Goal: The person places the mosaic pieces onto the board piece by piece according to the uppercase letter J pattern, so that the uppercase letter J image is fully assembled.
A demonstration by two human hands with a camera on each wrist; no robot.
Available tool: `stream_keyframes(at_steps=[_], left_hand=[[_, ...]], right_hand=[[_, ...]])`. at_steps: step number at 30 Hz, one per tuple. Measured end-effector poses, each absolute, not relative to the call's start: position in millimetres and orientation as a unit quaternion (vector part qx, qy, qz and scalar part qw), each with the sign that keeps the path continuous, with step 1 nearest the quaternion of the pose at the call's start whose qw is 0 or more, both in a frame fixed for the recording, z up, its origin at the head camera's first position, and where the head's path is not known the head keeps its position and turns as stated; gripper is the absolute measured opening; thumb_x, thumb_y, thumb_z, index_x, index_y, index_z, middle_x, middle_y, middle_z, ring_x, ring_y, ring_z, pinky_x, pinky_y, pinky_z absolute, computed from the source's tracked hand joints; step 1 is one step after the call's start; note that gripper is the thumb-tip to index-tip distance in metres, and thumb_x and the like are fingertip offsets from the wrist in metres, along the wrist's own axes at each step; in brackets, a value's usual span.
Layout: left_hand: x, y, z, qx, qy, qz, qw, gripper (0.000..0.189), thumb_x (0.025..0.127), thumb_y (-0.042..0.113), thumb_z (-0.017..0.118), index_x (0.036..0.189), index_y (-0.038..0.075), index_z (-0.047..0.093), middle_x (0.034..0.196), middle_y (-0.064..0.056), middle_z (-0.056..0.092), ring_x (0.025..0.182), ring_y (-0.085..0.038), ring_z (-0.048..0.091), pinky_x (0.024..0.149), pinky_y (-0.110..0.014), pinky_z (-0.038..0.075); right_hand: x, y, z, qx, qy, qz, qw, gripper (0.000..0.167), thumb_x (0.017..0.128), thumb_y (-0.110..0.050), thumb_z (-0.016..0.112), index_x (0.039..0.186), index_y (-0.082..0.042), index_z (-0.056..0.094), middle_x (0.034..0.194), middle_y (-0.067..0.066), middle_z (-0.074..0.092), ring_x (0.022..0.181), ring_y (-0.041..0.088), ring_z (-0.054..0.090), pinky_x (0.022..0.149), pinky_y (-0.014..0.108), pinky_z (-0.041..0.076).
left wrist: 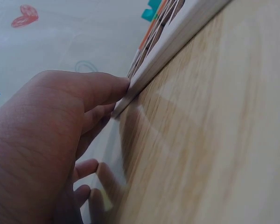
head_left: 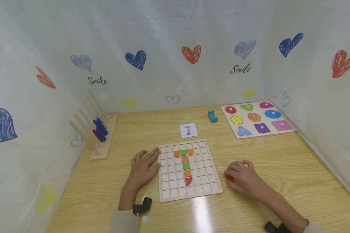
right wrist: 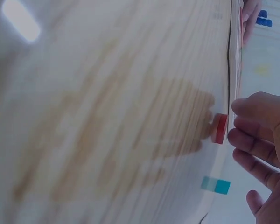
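A square wooden grid board lies before me, with orange and green squares and a red rounded piece forming a hooked T-like figure. My left hand rests at the board's left side, fingertips and thumb touching its edge; the left wrist view shows the thumb against that edge. To the right of the board, my right hand hovers low with loosely bent fingers. Just under its fingertips a small red piece sits on the table, with a gap between them in the right wrist view.
Behind the board lies a pattern card with a similar figure. A teal block stands farther back, beside a shape puzzle with knobbed pieces. At the left is a wooden peg stand holding blue pieces. Patterned sheeting surrounds the table.
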State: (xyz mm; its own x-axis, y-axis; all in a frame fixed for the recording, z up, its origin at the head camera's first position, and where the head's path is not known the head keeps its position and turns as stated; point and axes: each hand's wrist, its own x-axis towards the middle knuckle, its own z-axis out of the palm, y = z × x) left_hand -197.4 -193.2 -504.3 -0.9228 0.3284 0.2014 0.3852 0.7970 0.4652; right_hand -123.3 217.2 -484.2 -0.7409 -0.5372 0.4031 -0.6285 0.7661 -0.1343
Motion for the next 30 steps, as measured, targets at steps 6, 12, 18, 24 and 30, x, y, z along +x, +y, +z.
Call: stream_keyframes(at_steps=[6,12,18,24,30], left_hand=[[-196.2,-195.1,-505.9,-0.187,-0.946,-0.259,0.057,0.055,0.097,0.035,0.062,0.149,0.021,0.051,0.154,0.007,0.044,0.136,-0.035,0.033,0.105,-0.060,0.017],[-196.4,-196.2,-506.7,-0.185,-0.946,-0.259,0.055,0.055,0.097,0.035,0.062,0.149,0.021,0.051,0.155,0.007,0.044,0.137,-0.035,0.032,0.106,-0.059,0.017],[-197.0,-196.7,-507.2,-0.187,-0.946,-0.258,0.056,0.056,0.097,0.036,0.061,0.150,0.021,0.050,0.155,0.007,0.044,0.137,-0.034,0.032,0.106,-0.059,0.017],[-197.5,-195.9,-506.4,-0.190,-0.946,-0.259,0.055,0.056,0.098,0.037,0.060,0.150,0.022,0.049,0.155,0.007,0.043,0.137,-0.035,0.032,0.106,-0.059,0.018],[-198.8,-194.9,-506.6,-0.190,-0.946,-0.259,0.051,0.056,0.098,0.038,0.060,0.151,0.023,0.048,0.156,0.009,0.042,0.136,-0.034,0.032,0.106,-0.059,0.017]], right_hand=[[-123.5,221.5,-486.2,0.319,-0.922,0.133,0.176,0.024,0.071,-0.015,0.087,0.090,-0.020,0.073,0.095,-0.008,0.064,0.098,0.019,0.057,0.088,0.055,0.033],[-123.9,223.1,-487.7,0.323,-0.920,0.121,0.187,0.028,0.068,-0.015,0.090,0.089,-0.020,0.073,0.092,-0.009,0.063,0.095,0.018,0.058,0.085,0.054,0.035],[-125.5,223.5,-488.7,0.321,-0.921,0.129,0.179,0.028,0.067,-0.014,0.090,0.088,-0.021,0.073,0.091,-0.010,0.062,0.095,0.018,0.057,0.085,0.055,0.034],[-127.2,221.5,-486.0,0.325,-0.918,0.144,0.177,0.025,0.069,-0.013,0.088,0.088,-0.019,0.072,0.091,-0.010,0.062,0.094,0.017,0.057,0.087,0.053,0.033],[-130.5,217.2,-483.9,0.329,-0.915,0.152,0.178,0.022,0.071,-0.014,0.086,0.088,-0.018,0.073,0.091,-0.010,0.062,0.095,0.017,0.057,0.088,0.053,0.032]])
